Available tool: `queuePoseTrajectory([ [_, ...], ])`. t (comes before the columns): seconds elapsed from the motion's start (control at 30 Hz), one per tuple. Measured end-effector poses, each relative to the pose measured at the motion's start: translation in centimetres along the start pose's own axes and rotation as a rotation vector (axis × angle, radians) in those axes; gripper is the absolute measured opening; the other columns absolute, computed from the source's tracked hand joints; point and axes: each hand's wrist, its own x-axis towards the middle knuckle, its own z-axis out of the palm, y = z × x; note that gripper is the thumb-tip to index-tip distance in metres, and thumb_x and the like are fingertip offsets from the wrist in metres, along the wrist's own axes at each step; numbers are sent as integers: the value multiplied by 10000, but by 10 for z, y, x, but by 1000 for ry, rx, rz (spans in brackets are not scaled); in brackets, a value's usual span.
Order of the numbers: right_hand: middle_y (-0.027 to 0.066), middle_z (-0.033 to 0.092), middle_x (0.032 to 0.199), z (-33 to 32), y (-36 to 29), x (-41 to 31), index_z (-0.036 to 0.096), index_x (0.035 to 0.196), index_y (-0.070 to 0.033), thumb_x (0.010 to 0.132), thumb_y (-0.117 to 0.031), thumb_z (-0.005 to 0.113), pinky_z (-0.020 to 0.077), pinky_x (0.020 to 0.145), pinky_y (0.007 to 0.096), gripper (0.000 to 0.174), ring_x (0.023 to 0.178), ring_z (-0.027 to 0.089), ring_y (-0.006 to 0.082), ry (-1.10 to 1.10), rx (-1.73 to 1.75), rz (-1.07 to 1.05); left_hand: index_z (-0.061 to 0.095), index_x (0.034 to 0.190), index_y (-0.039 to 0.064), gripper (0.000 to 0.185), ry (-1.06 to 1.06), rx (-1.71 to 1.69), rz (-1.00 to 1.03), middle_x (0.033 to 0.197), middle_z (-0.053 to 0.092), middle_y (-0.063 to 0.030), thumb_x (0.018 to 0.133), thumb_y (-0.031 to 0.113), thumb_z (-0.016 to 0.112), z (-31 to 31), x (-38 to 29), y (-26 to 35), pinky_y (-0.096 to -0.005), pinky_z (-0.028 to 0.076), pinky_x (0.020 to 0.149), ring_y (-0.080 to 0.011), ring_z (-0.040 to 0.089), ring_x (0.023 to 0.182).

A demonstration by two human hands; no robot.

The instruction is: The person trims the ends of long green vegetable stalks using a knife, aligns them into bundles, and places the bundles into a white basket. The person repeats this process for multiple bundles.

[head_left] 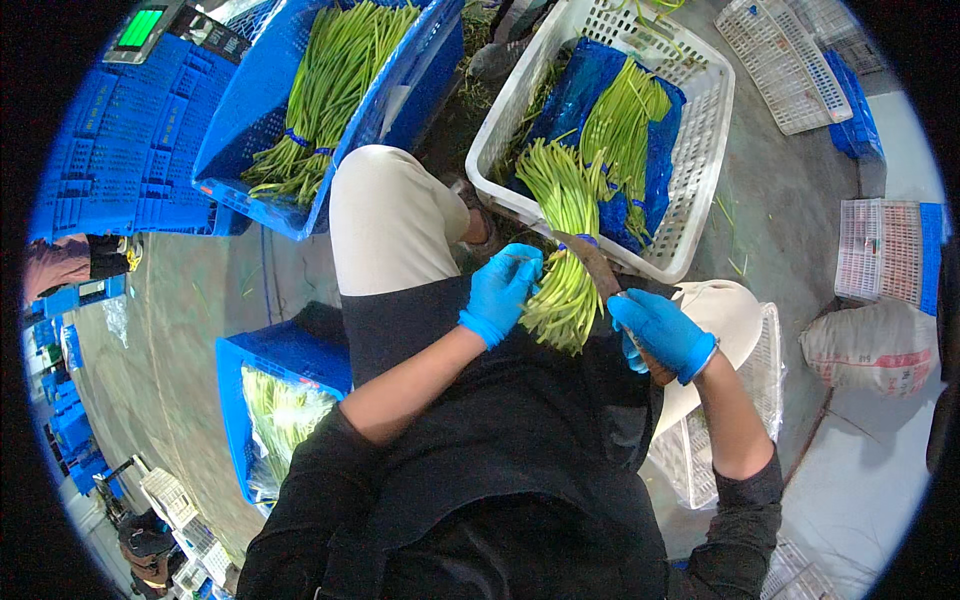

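Observation:
A bundle of green stalks [571, 202], tied with a blue band, lies over the near rim of a white plastic crate [709, 161], its cut ends towards me. My blue-gloved left hand [506, 289] is just left of these ends, fingers curled; whether it pinches anything is unclear. In my gloved right hand [664, 330] is the handle of a knife with a curved, brownish blade [592, 262], which lies across the bundle near its band. More tied bundles [619, 127] rest on blue plastic film [667, 172] inside the crate.
At the upper left, a blue crate [225, 142] holds long green stalks [337, 82]. Another blue crate [232, 405], lower left, contains stalks in clear plastic [281, 420]. White crates [784, 64] and a white sack [874, 349] stand right. Blue crates [127, 135] are stacked far left.

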Motion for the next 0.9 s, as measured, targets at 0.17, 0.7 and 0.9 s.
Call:
queuePoseTrajectory([
  [0.17, 107, 532, 661, 1, -9, 10, 483, 861, -41, 875, -394, 449, 457, 491, 327, 354, 531, 556, 196, -56, -402, -176, 537, 960, 33, 113, -41, 241, 24, 775, 552, -11, 864, 84, 510, -4, 0, 0, -228, 441, 593, -74, 510, 674],
  [0.7, 111, 538, 617, 10, -17, 2, 493, 927, -41, 890, -279, 434, 447, 418, 311, 248, 483, 561, 196, 184, -183, 171, 499, 965, 64, 117, -224, -395, -253, 790, 560, -19, 857, 106, 520, 0, 24, -8, -230, 441, 640, -84, 507, 676],
  [0.9, 85, 529, 646, 28, 4, 3, 482, 966, -28, 880, -292, 469, 437, 419, 297, 278, 528, 552, 159, 244, -233, 34, 624, 837, 30, 151, -333, -168, -397, 774, 596, -6, 810, 177, 611, 10, 28, -15, -254, 441, 665, -76, 513, 711],
])
